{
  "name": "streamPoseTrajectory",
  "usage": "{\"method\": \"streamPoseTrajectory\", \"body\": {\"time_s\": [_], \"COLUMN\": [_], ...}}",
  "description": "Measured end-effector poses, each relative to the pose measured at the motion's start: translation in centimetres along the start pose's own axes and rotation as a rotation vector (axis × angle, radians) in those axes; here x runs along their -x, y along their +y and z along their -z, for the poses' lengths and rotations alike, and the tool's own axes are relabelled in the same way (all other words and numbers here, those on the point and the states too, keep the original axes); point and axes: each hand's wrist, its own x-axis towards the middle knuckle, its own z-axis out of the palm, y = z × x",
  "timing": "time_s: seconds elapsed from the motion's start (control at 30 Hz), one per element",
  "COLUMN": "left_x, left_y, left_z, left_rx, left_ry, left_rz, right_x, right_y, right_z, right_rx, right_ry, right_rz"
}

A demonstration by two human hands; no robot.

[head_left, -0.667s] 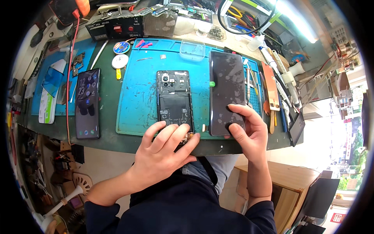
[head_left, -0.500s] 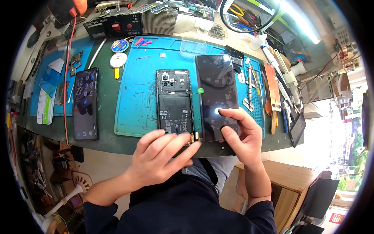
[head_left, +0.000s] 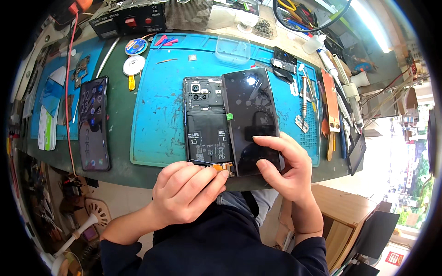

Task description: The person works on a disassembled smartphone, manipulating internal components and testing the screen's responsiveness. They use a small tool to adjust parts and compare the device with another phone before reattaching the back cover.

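An opened phone body, its battery and camera module bare, lies on the blue mat. My left hand is closed over its lower end, with the fingertips beside an orange flex cable; the thumb is mostly hidden. Just to the right, a dark phone screen leans close against the body's right edge, a small green tab on its left side. My right hand grips this screen by its lower right part, thumb and index finger on the glossy face, the other fingers mostly out of sight behind.
A lit smartphone lies at the left. Behind are solder spools, a clear plastic box and a power unit. A camera part, a screwdriver and an orange-handled tool lie to the right.
The screen has shifted left against the phone body and its lower end has turned slightly. My left fingers, spread before, have come together at the body's lower end. The view has shifted a little.
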Motion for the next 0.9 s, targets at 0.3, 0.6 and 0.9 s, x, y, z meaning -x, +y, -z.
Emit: {"method": "streamPoseTrajectory", "body": {"time_s": [0.3, 0.6, 0.9], "left_x": [-0.21, -0.64, -0.96], "left_y": [0.11, 0.18, -0.05], "left_z": [-0.05, 0.09, 0.32], "left_rx": [-0.018, 0.008, 0.055], "left_ry": [-0.008, -0.028, -0.058], "left_rz": [0.011, 0.007, -0.013], "right_x": [-0.22, -0.23, -0.12], "right_y": [-0.23, -0.40, -0.24], "right_z": [0.11, 0.27, 0.19], "right_rx": [0.029, 0.043, 0.030], "right_ry": [-0.003, -0.023, -0.019], "right_rz": [0.036, 0.026, 0.028]}}
